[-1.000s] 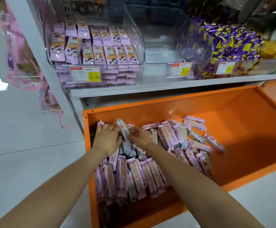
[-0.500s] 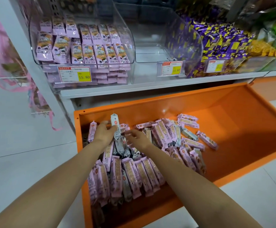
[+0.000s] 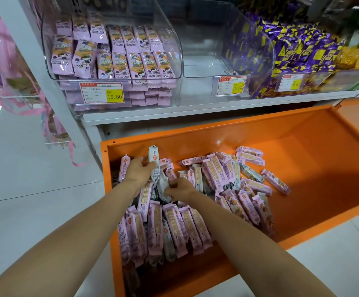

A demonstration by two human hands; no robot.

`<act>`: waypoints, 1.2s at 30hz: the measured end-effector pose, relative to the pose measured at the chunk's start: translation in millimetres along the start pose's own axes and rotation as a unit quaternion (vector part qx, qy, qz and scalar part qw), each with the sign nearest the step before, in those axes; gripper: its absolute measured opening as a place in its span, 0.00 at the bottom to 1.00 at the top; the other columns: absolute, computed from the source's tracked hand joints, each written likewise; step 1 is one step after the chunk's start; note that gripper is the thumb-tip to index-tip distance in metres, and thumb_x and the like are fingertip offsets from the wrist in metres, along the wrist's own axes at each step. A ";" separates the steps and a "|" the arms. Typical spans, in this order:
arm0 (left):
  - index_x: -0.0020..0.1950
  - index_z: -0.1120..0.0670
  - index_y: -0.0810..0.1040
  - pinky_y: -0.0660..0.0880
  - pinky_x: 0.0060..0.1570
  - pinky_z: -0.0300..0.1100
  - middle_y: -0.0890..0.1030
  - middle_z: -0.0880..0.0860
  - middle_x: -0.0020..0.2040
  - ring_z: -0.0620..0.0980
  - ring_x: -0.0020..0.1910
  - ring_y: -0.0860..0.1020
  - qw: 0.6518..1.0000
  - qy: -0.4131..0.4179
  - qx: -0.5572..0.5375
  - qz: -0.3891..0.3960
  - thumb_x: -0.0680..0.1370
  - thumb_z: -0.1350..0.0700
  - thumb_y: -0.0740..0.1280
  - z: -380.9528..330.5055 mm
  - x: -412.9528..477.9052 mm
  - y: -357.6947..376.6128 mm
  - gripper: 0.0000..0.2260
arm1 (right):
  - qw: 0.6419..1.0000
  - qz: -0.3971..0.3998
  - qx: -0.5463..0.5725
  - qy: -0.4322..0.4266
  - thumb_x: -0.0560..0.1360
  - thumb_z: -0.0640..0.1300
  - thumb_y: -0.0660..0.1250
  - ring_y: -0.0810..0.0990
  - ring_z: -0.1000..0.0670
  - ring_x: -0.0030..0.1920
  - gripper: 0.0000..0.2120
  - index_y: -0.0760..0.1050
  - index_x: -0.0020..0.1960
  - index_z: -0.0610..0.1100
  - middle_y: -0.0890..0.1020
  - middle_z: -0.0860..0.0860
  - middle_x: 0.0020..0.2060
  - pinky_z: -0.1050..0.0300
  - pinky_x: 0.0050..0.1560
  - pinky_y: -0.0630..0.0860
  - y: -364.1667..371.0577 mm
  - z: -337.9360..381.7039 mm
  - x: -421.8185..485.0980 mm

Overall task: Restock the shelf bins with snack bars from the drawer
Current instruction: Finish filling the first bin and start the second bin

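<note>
An open orange drawer (image 3: 302,151) holds a heap of pink-wrapped snack bars (image 3: 174,228) and a few grey-white ones. My left hand (image 3: 139,171) grips several bars at the drawer's back left; one grey-white bar (image 3: 154,156) stands upright out of its fingers. My right hand (image 3: 179,188) sits just right of it, fingers curled and pinching a bar in the pile. Above, the left clear shelf bin (image 3: 175,61) is stocked with pink packs. The middle clear bin (image 3: 217,67) holds nothing.
A third bin (image 3: 298,50) at the right is full of purple-and-yellow packs. Price tags (image 3: 101,92) hang on the bin fronts. The white shelf edge (image 3: 195,110) overhangs the drawer's back. Pink ribboned bags (image 3: 52,125) hang at the left. Pale floor tiles surround the drawer.
The left hand has gathered the grey-white bar upright against its other bars. The right hand has let go of that bar and dropped to the pile. The view has shifted slightly.
</note>
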State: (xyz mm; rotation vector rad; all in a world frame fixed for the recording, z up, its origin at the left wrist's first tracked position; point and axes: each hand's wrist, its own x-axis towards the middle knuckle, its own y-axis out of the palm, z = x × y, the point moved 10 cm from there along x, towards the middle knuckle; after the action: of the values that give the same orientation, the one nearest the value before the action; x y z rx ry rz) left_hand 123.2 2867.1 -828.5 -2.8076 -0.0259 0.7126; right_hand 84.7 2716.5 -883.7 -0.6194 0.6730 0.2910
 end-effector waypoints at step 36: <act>0.63 0.60 0.71 0.80 0.53 0.51 0.82 0.59 0.56 0.57 0.53 0.83 0.979 -0.056 -0.174 0.085 0.75 0.61 0.73 -10.8 -30.7 22.9 0.20 | 0.945 -0.173 0.081 -0.265 0.77 0.51 0.70 0.81 0.52 0.52 0.17 0.77 0.64 0.46 0.81 0.49 0.55 0.50 0.56 0.80 -69.8 53.9 -73.6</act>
State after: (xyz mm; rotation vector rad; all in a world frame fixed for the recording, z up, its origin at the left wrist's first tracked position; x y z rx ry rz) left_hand 100.3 2840.1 -810.5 -3.1253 0.0791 0.9943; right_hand 86.7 2691.1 -771.7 -0.4615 0.0627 0.0639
